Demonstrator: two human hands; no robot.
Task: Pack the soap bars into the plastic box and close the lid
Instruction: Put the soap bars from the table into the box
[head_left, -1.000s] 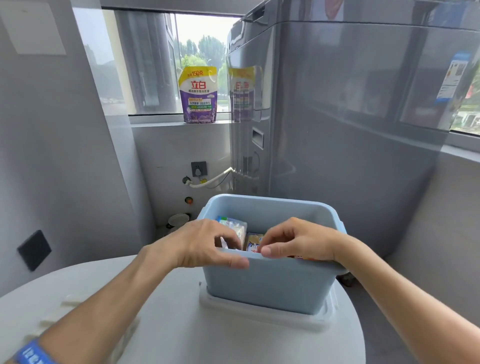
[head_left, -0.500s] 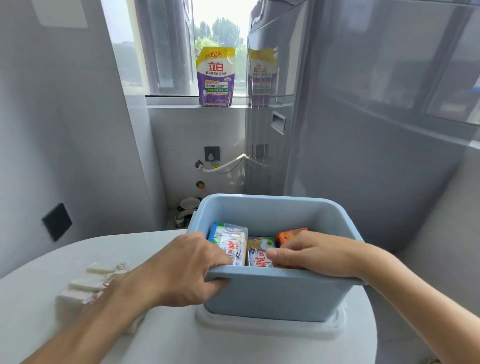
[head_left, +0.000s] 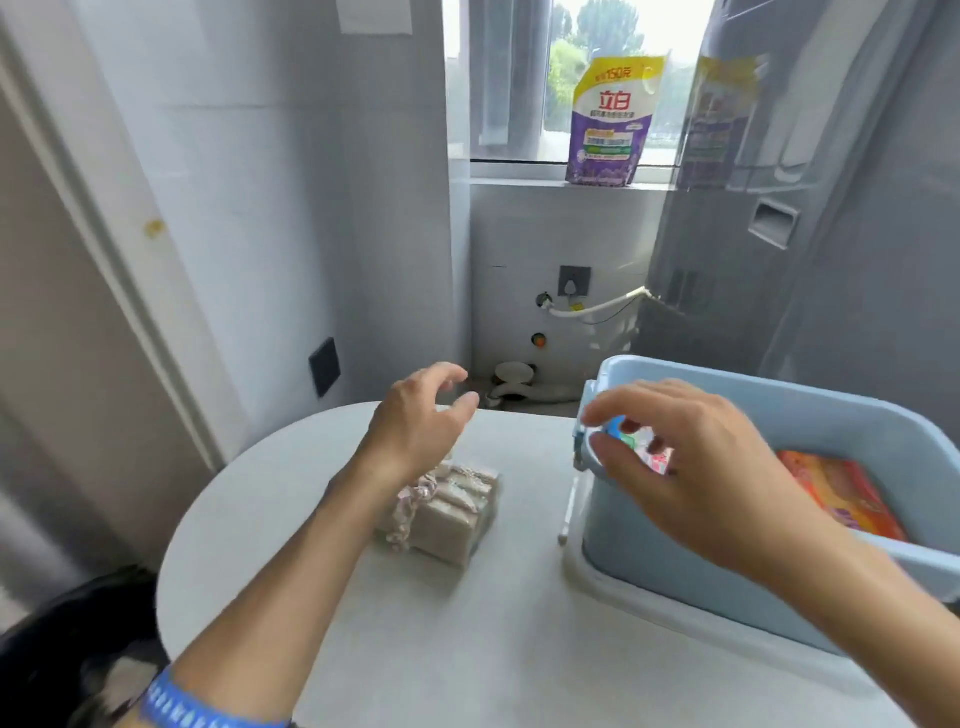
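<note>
- Your view has swung to the left since half a second ago, so the worktop (head_left: 467, 649) now fills the middle and the blue plastic box (head_left: 727, 566) sits at the right edge of the picture.
- Your left hand (head_left: 415, 421) has let go of the box's near rim, which it was gripping a moment ago. It now hangs in the air with the fingers loosely spread and curled, holding nothing, above and just behind the stack of pale wrapped soap bars (head_left: 447, 509) on the worktop.
- That stack lies well apart from the box, to its left, and is not packed yet. Judging by where the empty hand has gone, it looks like your next pick.
- The white lid (head_left: 675, 613) is under the box, with the box standing on it, so closing is some way off; you will have to lift the box clear first.
- Your right hand (head_left: 696, 467) has stayed at the box, over its left end. The fingers are bent over a small packet with blue, green and pink print (head_left: 631, 441); I cannot tell whether they pinch it or only rest on it, as the hand covers most of it.
- Farther right, an orange packet (head_left: 841, 493) lies inside the box, already packed.
- In my judgement the task is past the middle: some bars are in, one stack is out, and the lid is unused.
</note>
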